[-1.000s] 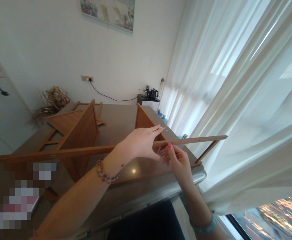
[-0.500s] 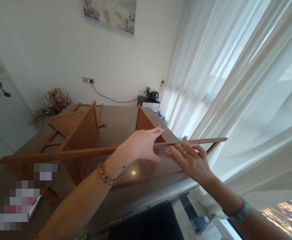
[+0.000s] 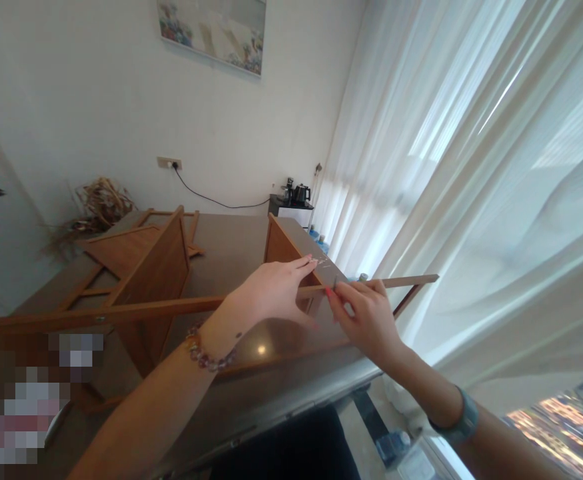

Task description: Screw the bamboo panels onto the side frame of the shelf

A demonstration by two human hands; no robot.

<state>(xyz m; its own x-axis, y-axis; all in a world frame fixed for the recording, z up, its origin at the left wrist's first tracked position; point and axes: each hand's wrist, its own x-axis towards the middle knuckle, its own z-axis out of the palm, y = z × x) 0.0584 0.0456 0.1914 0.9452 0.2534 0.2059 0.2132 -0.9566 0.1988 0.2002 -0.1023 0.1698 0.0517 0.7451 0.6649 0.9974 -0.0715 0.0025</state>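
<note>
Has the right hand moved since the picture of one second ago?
Yes: judged against the wooden rail, the right hand shifted upward, from mostly below it to partly covering it.

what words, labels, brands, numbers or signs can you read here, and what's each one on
No text can be read anywhere in this view.
Long brown wooden bar: no lettering visible.
Pale rectangular wall picture with flowers: no words to make out.
Black kettle-like jug with a handle: too small to read any marking.
Bluish clear plastic bottle: too blurred to read.
Lower-left corner: pixelated, unreadable.
</note>
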